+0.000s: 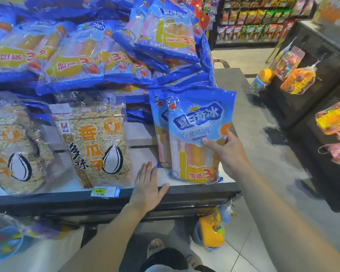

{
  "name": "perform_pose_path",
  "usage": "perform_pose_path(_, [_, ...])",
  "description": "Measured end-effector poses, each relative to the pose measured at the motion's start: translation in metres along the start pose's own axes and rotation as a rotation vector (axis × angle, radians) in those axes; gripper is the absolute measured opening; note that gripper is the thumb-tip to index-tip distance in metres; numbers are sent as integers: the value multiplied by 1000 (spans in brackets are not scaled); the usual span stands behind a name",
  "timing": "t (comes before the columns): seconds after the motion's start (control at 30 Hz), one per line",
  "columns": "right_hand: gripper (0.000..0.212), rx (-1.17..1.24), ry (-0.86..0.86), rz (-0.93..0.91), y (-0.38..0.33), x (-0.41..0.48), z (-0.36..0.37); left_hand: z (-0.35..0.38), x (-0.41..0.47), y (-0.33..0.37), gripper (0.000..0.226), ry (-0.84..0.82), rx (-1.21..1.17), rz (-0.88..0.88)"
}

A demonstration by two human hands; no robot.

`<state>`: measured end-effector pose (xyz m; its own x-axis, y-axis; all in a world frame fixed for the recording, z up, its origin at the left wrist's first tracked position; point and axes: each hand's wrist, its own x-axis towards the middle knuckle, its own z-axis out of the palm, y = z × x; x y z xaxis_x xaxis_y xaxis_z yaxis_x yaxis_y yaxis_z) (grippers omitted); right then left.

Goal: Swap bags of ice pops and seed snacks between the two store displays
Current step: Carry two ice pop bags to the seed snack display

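Ice-pop bag [196, 134]: upright on lower shelf [185, 188], right of seed-snack bag [94, 142], leaning on second ice-pop bag [159, 130] behind it. Right hand [229, 152] pinches bag's right edge, thumb on front face, fingers behind. Left hand [147, 185] open, flat on shelf front edge, holds nothing. Procedure, as judged: keep bag vertical, seat bottom edge squarely on shelf, press back against rear bag before releasing. Risk: bag tipping forward off edge.

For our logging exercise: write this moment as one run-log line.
right hand: holds ice pop bag upright on shelf | left hand: flat on shelf edge | seed bags: alongside
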<state>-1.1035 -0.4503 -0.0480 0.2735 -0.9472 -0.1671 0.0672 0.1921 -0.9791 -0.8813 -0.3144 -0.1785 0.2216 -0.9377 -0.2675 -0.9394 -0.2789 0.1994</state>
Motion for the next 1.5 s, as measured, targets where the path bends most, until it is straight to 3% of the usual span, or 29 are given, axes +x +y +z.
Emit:
perform_pose_path(0.33, [39, -4, -63, 81, 26, 16, 14, 4, 3, -5, 135, 29, -40, 7])
perform_pose_path(0.43, [40, -6, -63, 97, 34, 19, 16, 0, 3, -2, 103, 7, -11, -10])
perform_pose_path(0.5, [36, -62, -53, 92, 36, 20, 18, -1, 3, -1, 93, -4, -1, -16])
perform_pose_path(0.63, [37, -274, -47, 52, 31, 20, 19, 3, 3, -2, 108, 0, -17, -22])
perform_pose_path(0.7, [45, -379, -19, 30, 33, 20, 20, 3, 2, -2, 105, -2, -17, -24])
perform_pose_path(0.83, [63, -486, 146, 20, 40, 15, 21, -5, 1, 0, 93, -27, -37, -20])
perform_pose_path(0.97, [79, -653, 344, -128, 35, -4, 31, -26, -1, -4, 92, -145, -180, -21])
perform_pose_path(1.07, [62, -679, 362, -242, 24, -25, 50, -52, -14, -17, 76, -185, -299, 6])
perform_pose_path(1.2, [36, -638, 118, -223, 11, -45, 92, -75, -43, -63, 40, -177, -564, 11])
perform_pose_path(1.33, [44, -629, -104, -154, 20, -40, 152, -102, -69, -123, 22, 11, -593, -4])
perform_pose_path(1.5, [97, -656, -145, -24, 39, -20, 225, -143, -68, -209, 19, 470, -712, -257])
